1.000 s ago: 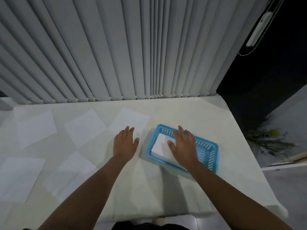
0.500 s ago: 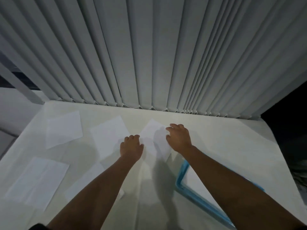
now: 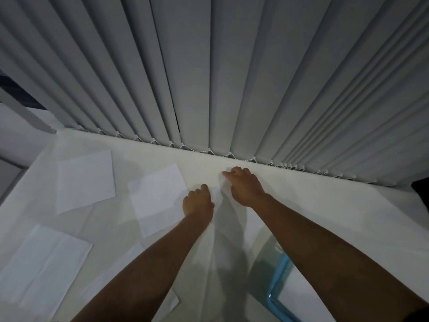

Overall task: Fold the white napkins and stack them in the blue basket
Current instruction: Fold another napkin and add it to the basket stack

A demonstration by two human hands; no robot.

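A white napkin [image 3: 220,199] lies on the white table between my two hands, near the blinds. My left hand [image 3: 197,202] has its fingers curled on the napkin's left edge. My right hand [image 3: 244,185] pinches its far corner, where the sheet rises in a small crease. The part of the napkin nearer to me falls in the shadow between my forearms. Only one corner of the blue basket [image 3: 279,284] shows at the lower right, under my right forearm; its contents are hidden.
Flat white napkins lie to the left: one beside my left hand [image 3: 157,196], one at far left [image 3: 86,180], one at near left [image 3: 41,263], another under my left forearm [image 3: 172,301]. Grey vertical blinds [image 3: 232,89] close off the table's far edge.
My right hand left the basket and both hands reached forward to the far napkin, then closed on it. The view tilted up and left, so the basket slid to the lower right corner.
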